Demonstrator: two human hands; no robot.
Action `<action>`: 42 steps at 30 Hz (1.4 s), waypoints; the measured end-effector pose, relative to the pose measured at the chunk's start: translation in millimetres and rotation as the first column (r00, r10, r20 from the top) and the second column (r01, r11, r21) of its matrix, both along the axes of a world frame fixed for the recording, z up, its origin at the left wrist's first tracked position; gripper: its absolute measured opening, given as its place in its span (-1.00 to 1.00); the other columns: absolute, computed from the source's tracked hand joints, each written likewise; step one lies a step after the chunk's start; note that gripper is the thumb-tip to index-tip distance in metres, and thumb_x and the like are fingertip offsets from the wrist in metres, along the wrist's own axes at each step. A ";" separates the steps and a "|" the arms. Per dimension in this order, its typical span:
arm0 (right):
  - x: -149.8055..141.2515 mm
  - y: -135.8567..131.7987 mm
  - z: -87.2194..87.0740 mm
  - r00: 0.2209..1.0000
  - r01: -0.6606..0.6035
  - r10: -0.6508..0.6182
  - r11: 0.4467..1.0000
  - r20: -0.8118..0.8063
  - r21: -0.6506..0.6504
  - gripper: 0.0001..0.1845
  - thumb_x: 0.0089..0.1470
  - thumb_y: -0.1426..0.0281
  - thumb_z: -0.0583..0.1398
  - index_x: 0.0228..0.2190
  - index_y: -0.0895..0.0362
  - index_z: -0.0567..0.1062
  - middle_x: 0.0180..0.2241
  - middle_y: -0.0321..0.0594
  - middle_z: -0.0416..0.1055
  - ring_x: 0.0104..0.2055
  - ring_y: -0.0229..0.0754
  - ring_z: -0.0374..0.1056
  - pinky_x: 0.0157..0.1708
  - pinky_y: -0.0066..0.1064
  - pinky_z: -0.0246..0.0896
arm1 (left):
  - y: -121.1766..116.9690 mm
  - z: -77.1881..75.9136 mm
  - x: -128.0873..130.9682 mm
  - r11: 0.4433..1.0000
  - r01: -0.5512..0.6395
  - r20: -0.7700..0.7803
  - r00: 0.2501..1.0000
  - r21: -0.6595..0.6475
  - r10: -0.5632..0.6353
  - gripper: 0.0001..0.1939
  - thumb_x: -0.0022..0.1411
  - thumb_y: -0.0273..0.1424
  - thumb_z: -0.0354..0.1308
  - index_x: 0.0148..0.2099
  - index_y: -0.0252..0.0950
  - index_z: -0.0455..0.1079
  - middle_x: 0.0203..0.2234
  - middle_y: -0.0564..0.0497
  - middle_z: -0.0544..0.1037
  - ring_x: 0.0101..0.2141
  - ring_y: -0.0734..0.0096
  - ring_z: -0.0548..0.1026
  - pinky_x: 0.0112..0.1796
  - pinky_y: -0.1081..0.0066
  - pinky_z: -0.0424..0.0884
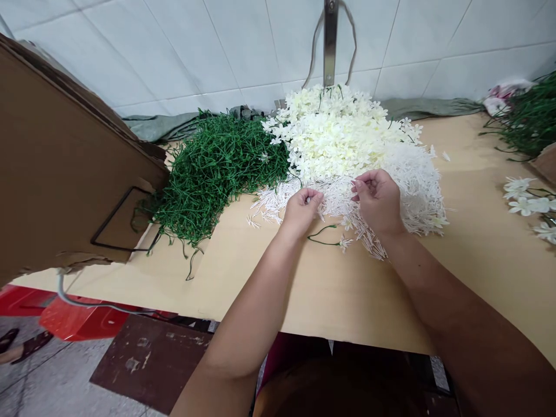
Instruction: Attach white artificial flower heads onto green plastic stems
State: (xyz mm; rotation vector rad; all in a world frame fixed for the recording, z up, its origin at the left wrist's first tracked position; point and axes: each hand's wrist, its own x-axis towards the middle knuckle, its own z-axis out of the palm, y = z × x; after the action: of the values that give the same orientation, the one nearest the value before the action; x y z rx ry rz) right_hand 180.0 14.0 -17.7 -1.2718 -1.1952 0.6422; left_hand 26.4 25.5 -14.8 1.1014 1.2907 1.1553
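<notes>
My left hand (303,209) is closed in a pinch at the front of a heap of small white plastic stamens (414,185); whatever its fingertips hold is too small to make out. A short way to its right, my right hand (379,200) also pinches over the same heap, its fingertips hiding what is between them. Behind both hands rises a mound of cream artificial flowers (339,136). A pile of green plastic stems (226,162) lies to the left, touching the mound. Below the hands, a single curved green stem (321,238) lies on the table with a small white piece at its end.
A large cardboard box (65,156) stands at the left of the table (347,301), a black wire frame (125,223) against it. More green stems (532,119) and finished white flowers (527,202) lie at the right. A metal bar (330,43) runs down the tiled wall.
</notes>
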 end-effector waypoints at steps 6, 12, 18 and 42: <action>-9.3 -11.5 10.9 0.966 -0.234 0.233 0.972 0.112 -0.004 -0.94 0.03 0.39 0.11 -0.45 0.08 0.29 -0.47 -0.28 0.32 -0.44 -0.27 0.29 -0.47 -0.38 0.30 | -5.1 18.6 -3.7 0.985 0.059 0.268 0.963 -0.163 -0.013 -0.81 0.06 -0.54 0.01 -0.35 -0.36 0.45 -0.58 0.08 0.39 -0.65 0.65 0.23 -0.60 0.55 0.16; -14.2 -18.6 12.2 0.827 -0.235 0.169 0.971 0.536 0.056 -0.92 0.03 0.48 0.06 -0.46 0.08 0.29 -0.41 -0.20 0.37 -0.37 -0.18 0.28 -0.33 -0.31 0.22 | -7.7 19.0 -1.4 0.971 0.179 0.152 0.976 -0.160 -0.155 -0.74 -0.06 -0.69 0.04 -0.34 -0.40 0.49 -0.62 0.07 0.46 -0.63 0.65 0.33 -0.48 0.55 0.30; -10.8 -17.2 7.6 0.664 -0.220 0.082 0.971 0.743 0.090 -0.88 0.04 0.51 0.02 -0.47 0.08 0.28 -0.39 -0.12 0.38 -0.34 -0.10 0.27 -0.33 -0.31 0.15 | -4.2 8.8 4.6 0.995 0.061 0.098 0.994 -0.077 -0.053 -0.80 -0.01 -0.69 0.11 -0.35 -0.38 0.48 -0.54 0.07 0.52 -0.59 0.64 0.38 -0.41 0.50 0.38; -16.7 -15.9 0.6 0.602 -0.137 0.077 0.991 0.795 0.007 -0.86 0.04 0.54 0.03 -0.44 0.15 0.37 -0.39 -0.05 0.41 -0.34 -0.07 0.28 -0.34 -0.30 0.14 | -6.3 -17.2 -1.8 0.925 0.276 -0.429 0.891 0.260 -0.146 -0.49 0.09 -0.60 0.07 0.08 -0.13 0.40 -0.10 -0.01 0.59 -0.06 0.29 0.53 0.04 0.19 0.39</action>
State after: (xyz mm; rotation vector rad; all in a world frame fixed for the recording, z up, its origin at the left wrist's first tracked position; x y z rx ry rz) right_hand 163.3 -1.9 -17.1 -1.4843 -2.0280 0.0623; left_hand 24.6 19.1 -32.0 1.7496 1.2731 1.0184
